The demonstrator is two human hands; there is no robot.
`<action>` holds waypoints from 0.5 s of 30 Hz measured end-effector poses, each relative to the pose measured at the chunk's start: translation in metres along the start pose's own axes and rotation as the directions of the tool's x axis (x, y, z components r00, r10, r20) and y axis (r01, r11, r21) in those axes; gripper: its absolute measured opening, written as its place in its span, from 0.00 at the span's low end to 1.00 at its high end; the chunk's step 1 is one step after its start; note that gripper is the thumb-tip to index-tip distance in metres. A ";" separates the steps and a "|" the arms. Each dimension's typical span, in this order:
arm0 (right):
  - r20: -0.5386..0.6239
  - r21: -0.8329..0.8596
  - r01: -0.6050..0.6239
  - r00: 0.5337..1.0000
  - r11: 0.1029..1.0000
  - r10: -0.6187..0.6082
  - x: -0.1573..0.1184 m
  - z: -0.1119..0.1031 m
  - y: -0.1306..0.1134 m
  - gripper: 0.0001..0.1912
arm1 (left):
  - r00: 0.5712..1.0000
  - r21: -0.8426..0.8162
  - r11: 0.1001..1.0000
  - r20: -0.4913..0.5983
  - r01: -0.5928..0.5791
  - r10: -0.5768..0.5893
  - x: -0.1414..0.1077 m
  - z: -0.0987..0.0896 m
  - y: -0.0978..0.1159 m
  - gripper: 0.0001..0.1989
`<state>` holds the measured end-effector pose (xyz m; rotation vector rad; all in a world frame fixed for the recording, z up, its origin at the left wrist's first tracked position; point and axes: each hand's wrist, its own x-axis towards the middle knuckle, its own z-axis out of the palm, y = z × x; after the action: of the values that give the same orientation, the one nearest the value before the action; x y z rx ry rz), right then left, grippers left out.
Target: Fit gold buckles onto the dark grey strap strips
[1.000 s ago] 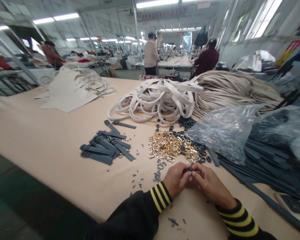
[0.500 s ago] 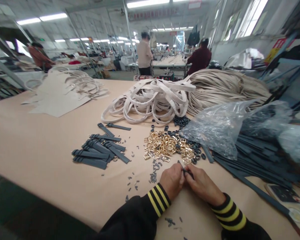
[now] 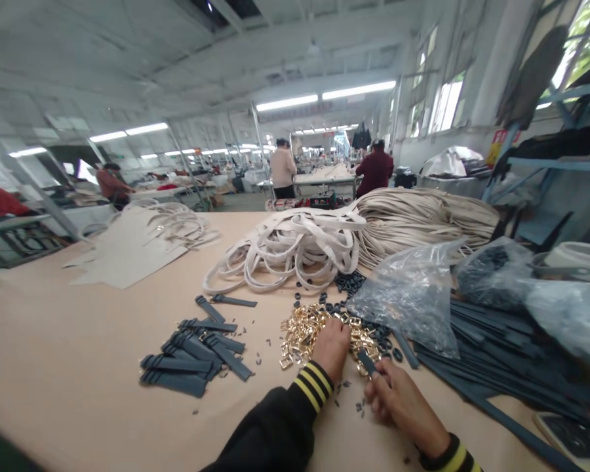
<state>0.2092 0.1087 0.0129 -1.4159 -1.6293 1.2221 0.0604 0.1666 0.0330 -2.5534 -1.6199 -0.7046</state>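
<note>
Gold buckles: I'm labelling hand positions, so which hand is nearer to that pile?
Left. The left hand is over the near side of the gold buckles; the right hand, holding a dark strap, is off the pile's near right edge.

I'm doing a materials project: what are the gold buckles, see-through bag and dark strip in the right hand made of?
Small gold-coloured rectangular buckles: probably polished metal, since they glint.
Crinkled see-through bag: likely thin, glossy plastic, with bright creases.
Flat dark blue-grey strip in the right hand: dull, even surface, perhaps leather or imitation; I can't tell.
</note>
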 end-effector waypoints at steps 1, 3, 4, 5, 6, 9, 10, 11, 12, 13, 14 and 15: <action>0.006 0.004 -0.007 1.000 1.000 0.007 0.003 0.002 0.005 0.12 | 1.000 -0.007 1.000 0.013 0.015 -0.015 0.002 0.001 -0.001 0.11; -0.006 -0.065 0.065 0.998 0.996 -0.065 0.009 0.001 0.011 0.11 | 0.999 -0.074 0.996 -0.006 0.054 -0.054 0.001 0.001 -0.002 0.11; -0.019 -0.107 0.114 0.993 0.988 -0.117 0.011 0.000 0.011 0.11 | 0.996 -0.144 0.987 -0.033 0.076 -0.082 -0.001 -0.001 -0.002 0.10; -0.038 -0.138 0.160 0.985 0.977 -0.167 0.013 -0.002 0.010 0.12 | 0.990 -0.245 0.964 -0.058 0.107 -0.125 -0.005 -0.004 -0.001 0.09; -0.057 -0.156 0.194 0.977 0.969 -0.205 0.015 -0.004 0.008 0.13 | 0.982 -0.374 0.917 -0.069 0.140 -0.178 -0.010 -0.006 0.000 0.07; -0.075 -0.155 0.235 0.966 0.960 -0.249 0.015 -0.007 -0.001 0.18 | 0.948 -0.756 0.609 0.049 0.241 -0.314 -0.030 -0.008 0.006 0.11; -0.063 -0.166 0.240 0.965 0.956 -0.254 0.014 -0.007 -0.003 0.19 | 0.939 -0.829 0.493 0.103 0.264 -0.329 -0.036 -0.005 0.007 0.14; -0.040 -0.180 0.245 0.966 0.953 -0.256 0.014 -0.006 -0.004 0.19 | 0.930 -0.877 0.393 0.141 0.277 -0.341 -0.041 -0.002 0.008 0.16; -0.017 -0.196 0.249 0.966 0.948 -0.257 0.014 -0.005 -0.005 0.19 | 0.920 -0.908 0.308 0.166 0.283 -0.354 -0.046 0.003 0.009 0.18; 0.002 -0.211 0.249 0.967 0.945 -0.254 0.014 -0.004 -0.005 0.19 | 0.908 -0.928 0.236 0.187 0.288 -0.375 -0.049 0.008 0.009 0.19; 0.019 -0.224 0.247 0.968 0.943 -0.250 0.014 -0.003 -0.004 0.19 | 0.896 -0.941 0.175 0.202 0.290 -0.396 -0.051 0.013 0.009 0.20; 0.031 -0.233 0.244 0.969 0.941 -0.244 0.014 -0.003 -0.003 0.19 | 0.885 -0.948 0.129 0.214 0.289 -0.413 -0.052 0.017 0.009 0.21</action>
<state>0.2078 0.1233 0.0151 -1.3001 -1.9369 0.9123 0.0562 0.1225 -0.0010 -2.4513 -2.1967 -2.6665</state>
